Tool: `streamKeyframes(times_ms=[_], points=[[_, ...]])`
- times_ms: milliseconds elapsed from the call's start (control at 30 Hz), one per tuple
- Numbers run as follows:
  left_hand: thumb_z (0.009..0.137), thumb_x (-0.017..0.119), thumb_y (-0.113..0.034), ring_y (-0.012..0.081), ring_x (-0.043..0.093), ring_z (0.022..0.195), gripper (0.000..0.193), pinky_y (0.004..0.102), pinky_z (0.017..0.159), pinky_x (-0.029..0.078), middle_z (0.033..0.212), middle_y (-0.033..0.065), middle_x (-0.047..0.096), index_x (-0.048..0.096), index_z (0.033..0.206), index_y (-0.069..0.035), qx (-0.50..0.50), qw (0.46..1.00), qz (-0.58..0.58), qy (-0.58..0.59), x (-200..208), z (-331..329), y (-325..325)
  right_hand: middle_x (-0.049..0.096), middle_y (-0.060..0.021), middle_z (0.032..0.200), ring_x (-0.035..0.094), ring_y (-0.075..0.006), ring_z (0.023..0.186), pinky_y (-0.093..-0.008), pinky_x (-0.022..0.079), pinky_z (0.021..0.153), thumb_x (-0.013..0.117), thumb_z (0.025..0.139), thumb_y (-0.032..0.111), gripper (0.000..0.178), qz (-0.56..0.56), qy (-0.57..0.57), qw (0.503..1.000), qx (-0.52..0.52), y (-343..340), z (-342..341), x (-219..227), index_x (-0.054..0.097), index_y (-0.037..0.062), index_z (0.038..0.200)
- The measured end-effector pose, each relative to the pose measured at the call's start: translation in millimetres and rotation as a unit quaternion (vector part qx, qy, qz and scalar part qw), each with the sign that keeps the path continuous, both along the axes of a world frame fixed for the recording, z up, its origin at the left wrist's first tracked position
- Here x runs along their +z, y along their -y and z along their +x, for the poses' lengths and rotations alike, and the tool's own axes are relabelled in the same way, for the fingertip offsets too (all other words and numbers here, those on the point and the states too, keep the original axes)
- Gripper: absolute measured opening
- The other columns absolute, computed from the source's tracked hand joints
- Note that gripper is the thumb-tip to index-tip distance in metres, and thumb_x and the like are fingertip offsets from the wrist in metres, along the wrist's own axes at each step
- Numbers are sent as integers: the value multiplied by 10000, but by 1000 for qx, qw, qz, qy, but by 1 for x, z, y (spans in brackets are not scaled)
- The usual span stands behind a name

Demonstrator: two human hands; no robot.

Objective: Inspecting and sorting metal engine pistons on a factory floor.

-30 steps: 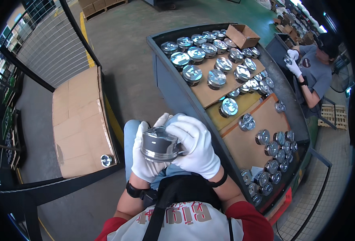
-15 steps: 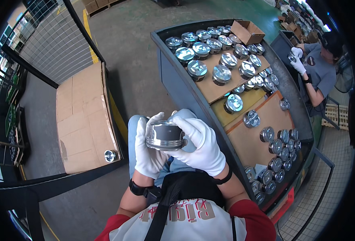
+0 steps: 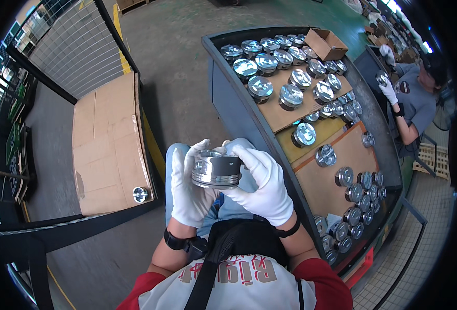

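Note:
A shiny metal engine piston (image 3: pixel 215 169) with a dark band on its skirt and ring grooves along its lower edge is held above my lap. My left hand (image 3: pixel 189 194), in a white glove, closes around its left side. The gloved right hand (image 3: pixel 263 183) grips it from the right, thumb and fingers at its edge and underside. To the right, a dark metal bench (image 3: pixel 269 116) carries many similar pistons (image 3: pixel 291 96), some on cardboard sheets (image 3: pixel 337 170). A single piston (image 3: pixel 140 194) rests on the cardboard-covered surface (image 3: pixel 107 150) at my left.
An open cardboard box (image 3: pixel 326 44) stands at the bench's far end. Beyond the bench, a co-worker (image 3: pixel 414 98) in a grey shirt and white gloves holds a piston. A wire mesh panel (image 3: pixel 68 44) rises at the far left. A red object (image 3: pixel 361 267) sits by the bench's near end.
The piston has turned in my hands, so the dark band now faces further right. My view has shifted slightly. One of the co-worker's hands has moved away from their piston.

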State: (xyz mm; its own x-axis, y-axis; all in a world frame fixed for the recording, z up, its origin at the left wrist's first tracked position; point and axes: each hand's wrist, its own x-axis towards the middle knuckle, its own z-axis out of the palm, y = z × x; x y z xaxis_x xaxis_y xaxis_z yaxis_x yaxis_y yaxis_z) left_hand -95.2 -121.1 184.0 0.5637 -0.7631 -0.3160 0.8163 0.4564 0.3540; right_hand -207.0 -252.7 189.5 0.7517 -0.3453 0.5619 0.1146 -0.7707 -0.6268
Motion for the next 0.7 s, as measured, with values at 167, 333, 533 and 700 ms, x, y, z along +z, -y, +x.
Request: streamKeyframes(times_ms=[167, 333, 533, 700], points=[[1011, 399, -632, 358, 656, 1077, 667, 529, 891, 581, 1206, 194, 636, 532, 1299, -46, -42, 997, -40, -52, -9, 1, 0, 663, -131, 1066, 656, -323, 946, -419, 545, 836, 904, 691, 271, 782, 21, -11, 1000, 9, -3, 1, 3, 562, 12, 1344], [1020, 354, -635, 409, 659, 1043, 677, 574, 822, 595, 1208, 205, 635, 527, 1311, -49, -89, 989, -67, -98, -17, 1, 1, 664, -128, 1052, 647, -293, 892, -405, 534, 788, 903, 701, 318, 882, 66, -25, 997, 32, -6, -1, 6, 489, -6, 1409], [1003, 359, -671, 329, 659, 1064, 715, 501, 880, 590, 1205, 170, 636, 520, 1326, -55, -30, 999, 15, 15, -9, -2, 3, 649, -137, 1068, 643, -302, 909, -413, 529, 813, 902, 702, 329, 905, 55, 12, 998, 33, -4, 1, 3, 474, 2, 1429], [1003, 320, -695, 248, 588, 1188, 749, 425, 1040, 471, 1232, 120, 610, 503, 1371, -68, -5, 981, 119, 153, 10, -6, 4, 614, -147, 1113, 633, -321, 947, -422, 532, 839, 914, 677, 276, 872, 29, -4, 999, 13, -6, 2, 0, 504, 62, 1417]])
